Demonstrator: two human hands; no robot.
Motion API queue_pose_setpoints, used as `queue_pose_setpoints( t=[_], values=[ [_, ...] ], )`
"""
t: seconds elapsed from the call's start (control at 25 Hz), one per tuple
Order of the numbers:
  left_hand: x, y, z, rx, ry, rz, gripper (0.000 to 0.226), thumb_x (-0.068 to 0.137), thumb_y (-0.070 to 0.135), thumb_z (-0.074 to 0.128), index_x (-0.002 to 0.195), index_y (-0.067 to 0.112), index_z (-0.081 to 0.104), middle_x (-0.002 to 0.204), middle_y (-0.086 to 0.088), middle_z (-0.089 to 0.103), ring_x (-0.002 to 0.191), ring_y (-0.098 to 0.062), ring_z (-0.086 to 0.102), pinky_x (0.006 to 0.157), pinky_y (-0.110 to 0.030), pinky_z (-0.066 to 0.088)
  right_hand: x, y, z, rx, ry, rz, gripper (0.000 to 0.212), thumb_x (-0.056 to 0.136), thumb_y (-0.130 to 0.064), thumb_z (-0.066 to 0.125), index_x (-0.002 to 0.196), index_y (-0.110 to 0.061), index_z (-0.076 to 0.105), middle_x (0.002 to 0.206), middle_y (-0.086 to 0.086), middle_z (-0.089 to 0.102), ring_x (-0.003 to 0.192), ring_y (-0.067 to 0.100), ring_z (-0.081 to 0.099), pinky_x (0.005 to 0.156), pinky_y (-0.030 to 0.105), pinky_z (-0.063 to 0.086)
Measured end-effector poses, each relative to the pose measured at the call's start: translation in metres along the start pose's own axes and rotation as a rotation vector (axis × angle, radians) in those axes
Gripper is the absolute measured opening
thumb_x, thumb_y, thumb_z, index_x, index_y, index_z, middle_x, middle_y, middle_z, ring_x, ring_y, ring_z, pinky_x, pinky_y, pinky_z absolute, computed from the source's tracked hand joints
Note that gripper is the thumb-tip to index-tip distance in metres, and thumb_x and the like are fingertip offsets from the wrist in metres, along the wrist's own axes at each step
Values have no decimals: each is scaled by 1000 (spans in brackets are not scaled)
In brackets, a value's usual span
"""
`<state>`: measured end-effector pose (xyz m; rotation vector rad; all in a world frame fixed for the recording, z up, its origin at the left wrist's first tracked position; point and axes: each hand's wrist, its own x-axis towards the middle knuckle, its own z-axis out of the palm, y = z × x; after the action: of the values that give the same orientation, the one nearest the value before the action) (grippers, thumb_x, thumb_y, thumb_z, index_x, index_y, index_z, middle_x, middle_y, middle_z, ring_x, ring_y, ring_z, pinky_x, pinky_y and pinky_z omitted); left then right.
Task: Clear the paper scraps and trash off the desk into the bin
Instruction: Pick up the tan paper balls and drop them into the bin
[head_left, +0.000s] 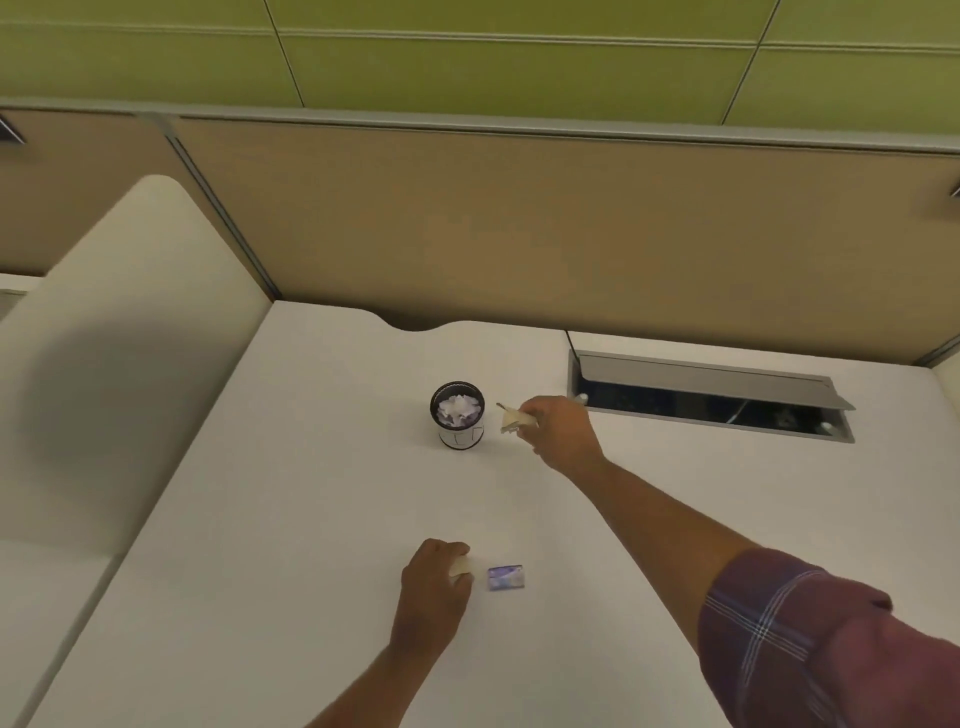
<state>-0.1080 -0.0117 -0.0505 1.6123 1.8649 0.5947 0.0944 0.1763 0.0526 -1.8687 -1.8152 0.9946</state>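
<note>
- Left hand (435, 581) low on the desk (311, 493), fingers curled down over a pale scrap (460, 567); only one corner of it peeks out by the thumb, the rest hidden under the palm.
- Right hand (563, 430) stretched far forward, fingertips pinched on a crumpled scrap of paper (514, 418), held just right of the bin (457, 421) and not over its mouth.
- Hard to make out in the blur: a thin dark bit poking from the top of that crumpled piece, possibly a twig or stick.
- Bin small, round, dark-rimmed, upright mid-desk, with white crumpled paper already showing inside; faint markings on its pale side unreadable.
- Small wrapper (506, 578), bluish and shiny, flat on the desk just right of the left hand, not touched; print too blurred to read.
- Right forearm crossing the desk diagonally, plaid sleeve (800, 639) rolled near the elbow and cut off at the frame's lower right.
- Left forearm cut off at the bottom edge.
- Cable tray (711, 395) set into the desk at right rear, lid propped open, dark inside with contents unclear; right hand near its left end.
- Tan partition (519, 223) along the back, a pale rounded divider (130, 312) at left, green panels above.
</note>
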Motion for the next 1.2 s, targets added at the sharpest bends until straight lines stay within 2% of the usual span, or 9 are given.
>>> queue_pose_setpoints(
  t=[0.12, 0.28, 0.48, 0.64, 0.84, 0.96, 1.04, 1.12, 1.2],
  values=[
    [4, -15, -10, 7, -12, -40, 36, 81, 12, 73, 114, 24, 71, 108, 10, 63, 104, -10, 64, 98, -41, 54, 33, -39, 21, -245, -38, -91, 19, 83, -4, 59, 86, -15, 74, 84, 8, 69, 76, 26, 64, 55, 27, 41],
    [9, -34, -21, -31, 23, -74, 35, 82, 11, 74, 114, 24, 71, 108, 10, 62, 104, -10, 64, 97, -43, 55, 58, -72, 49, -519, -119, -150, 25, 83, -6, 66, 106, -16, 70, 104, 10, 57, 89, 31, 62, 70, 33, 50],
    [13, -52, -30, -77, 66, -116, 35, 82, 12, 72, 112, 29, 70, 104, 27, 54, 100, 14, 54, 92, -41, 58, 64, -84, 71, -814, -174, -217, 33, 82, -9, 76, 113, -11, 67, 121, 10, 48, 107, 29, 51, 67, 35, 45],
    [14, -60, -31, -121, 105, -103, 35, 80, 9, 74, 111, 26, 71, 104, 17, 60, 97, 1, 60, 84, -41, 61, 61, -80, 84, -910, -160, -300, 34, 74, 0, 80, 106, -7, 70, 126, 12, 45, 105, 30, 51, 65, 32, 45],
    [19, -52, -34, -128, 131, -78, 34, 80, 7, 76, 111, 20, 73, 106, 9, 63, 102, -12, 65, 91, -43, 59, 75, -84, 91, -986, -264, -288, 24, 82, 1, 68, 104, -8, 67, 107, 11, 65, 104, 30, 59, 71, 33, 43],
    [27, -43, -42, -159, 172, -88, 33, 80, 6, 78, 111, 18, 75, 108, 4, 66, 101, -11, 65, 91, -37, 60, 78, -84, 93, -1123, -261, -358, 18, 83, -6, 66, 97, -17, 66, 83, 2, 58, 95, 25, 60, 76, 32, 35],
    [38, -35, -50, -179, 214, -80, 34, 79, 6, 80, 110, 17, 76, 108, 1, 68, 100, -11, 66, 93, -27, 57, 79, -81, 93, -1117, -253, -367, 20, 82, -7, 65, 97, -20, 64, 78, -1, 53, 93, 24, 59, 77, 32, 33],
    [55, -22, -59, -207, 247, -68, 34, 78, 8, 82, 110, 17, 76, 108, 1, 68, 99, -11, 66, 92, -12, 51, 79, -76, 90, -957, -248, -340, 21, 82, -5, 63, 99, -18, 64, 86, 4, 64, 92, 28, 62, 74, 32, 36],
    [77, -6, -67, -229, 272, -38, 34, 78, 9, 83, 111, 17, 76, 109, 0, 68, 99, -11, 65, 91, -13, 50, 77, -69, 83, -702, -212, -290, 19, 83, -6, 63, 99, -16, 66, 92, 9, 70, 86, 31, 65, 68, 32, 41]
  ],
)
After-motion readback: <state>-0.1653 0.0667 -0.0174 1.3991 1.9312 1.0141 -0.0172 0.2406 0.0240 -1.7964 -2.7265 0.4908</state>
